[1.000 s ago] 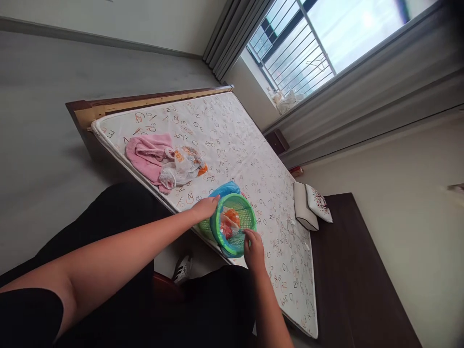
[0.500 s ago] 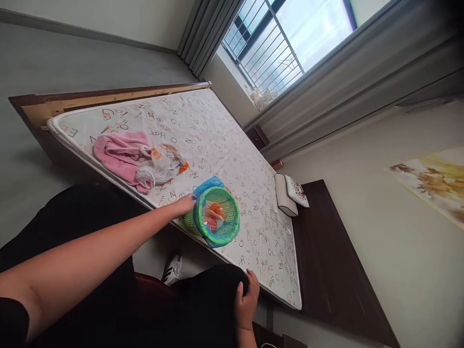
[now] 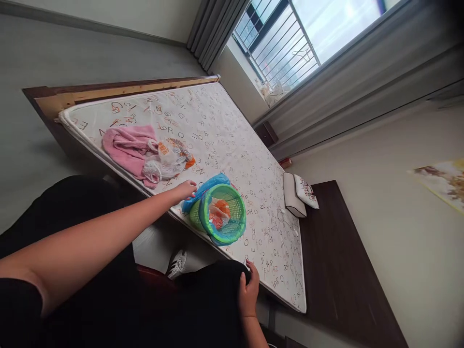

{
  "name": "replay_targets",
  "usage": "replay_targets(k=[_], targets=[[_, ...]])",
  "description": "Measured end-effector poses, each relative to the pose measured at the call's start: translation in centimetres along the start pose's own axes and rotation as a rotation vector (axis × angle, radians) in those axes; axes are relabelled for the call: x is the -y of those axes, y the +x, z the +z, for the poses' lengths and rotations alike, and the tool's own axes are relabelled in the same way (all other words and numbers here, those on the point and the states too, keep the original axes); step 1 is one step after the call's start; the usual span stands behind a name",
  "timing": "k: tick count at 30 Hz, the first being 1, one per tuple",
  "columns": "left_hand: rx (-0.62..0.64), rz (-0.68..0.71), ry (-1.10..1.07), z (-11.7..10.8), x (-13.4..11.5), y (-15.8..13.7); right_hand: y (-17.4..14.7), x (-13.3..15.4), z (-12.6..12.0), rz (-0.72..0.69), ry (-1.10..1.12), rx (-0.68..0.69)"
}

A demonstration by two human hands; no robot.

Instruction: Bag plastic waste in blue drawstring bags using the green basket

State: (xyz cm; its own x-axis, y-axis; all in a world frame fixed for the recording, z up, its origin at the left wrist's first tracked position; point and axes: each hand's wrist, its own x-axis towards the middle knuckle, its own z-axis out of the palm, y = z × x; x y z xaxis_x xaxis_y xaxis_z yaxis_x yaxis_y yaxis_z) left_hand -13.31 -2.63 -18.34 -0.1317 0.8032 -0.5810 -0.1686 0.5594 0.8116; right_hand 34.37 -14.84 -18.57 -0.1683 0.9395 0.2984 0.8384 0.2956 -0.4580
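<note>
A green mesh wastebasket [image 3: 196,218] lined with a blue plastic bag [image 3: 218,179] stands near the front edge of the mattress. Inside it lies a crumpled orange-and-white plastic bag [image 3: 219,212]. My left hand [image 3: 185,190] hovers just left of the basket's rim, fingers loosely apart by the blue bag; no grip on it shows. On my knee rests my right hand [image 3: 248,289], its fingers spread over the black trousers and holding nothing. To the left of the basket are a pink cloth [image 3: 128,147] and a white-and-orange plastic bag [image 3: 170,157], touching each other.
The letter-printed mattress [image 3: 232,150] fills the middle, with a wooden bed frame [image 3: 54,104] at its far-left end. Pillows [image 3: 294,193] lie by the dark headboard [image 3: 337,251]. Grey curtains [image 3: 344,96] and a barred window [image 3: 279,43] are beyond.
My left hand has come off the basket's rim and sits slightly apart from it. The basket stays on the mattress. The view has shifted a little; my right hand remains on my knee.
</note>
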Motion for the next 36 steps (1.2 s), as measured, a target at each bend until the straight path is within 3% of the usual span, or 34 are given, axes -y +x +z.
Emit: replay_targets(k=[10, 16, 36], targets=[[0.053, 0.013, -0.131, -1.3, -1.3, -1.0, 0.5, -0.4, 0.5, 0.009, 0.013, 0.026], [-0.001, 0.012, -0.249, -1.9, -1.5, -0.7, 0.5, -0.1, 0.6, 0.039, 0.027, 0.009], [0.036, -0.012, -0.232, -1.2, -0.5, 0.0, 0.8, -0.3, 1.0, 0.050, 0.038, 0.011]])
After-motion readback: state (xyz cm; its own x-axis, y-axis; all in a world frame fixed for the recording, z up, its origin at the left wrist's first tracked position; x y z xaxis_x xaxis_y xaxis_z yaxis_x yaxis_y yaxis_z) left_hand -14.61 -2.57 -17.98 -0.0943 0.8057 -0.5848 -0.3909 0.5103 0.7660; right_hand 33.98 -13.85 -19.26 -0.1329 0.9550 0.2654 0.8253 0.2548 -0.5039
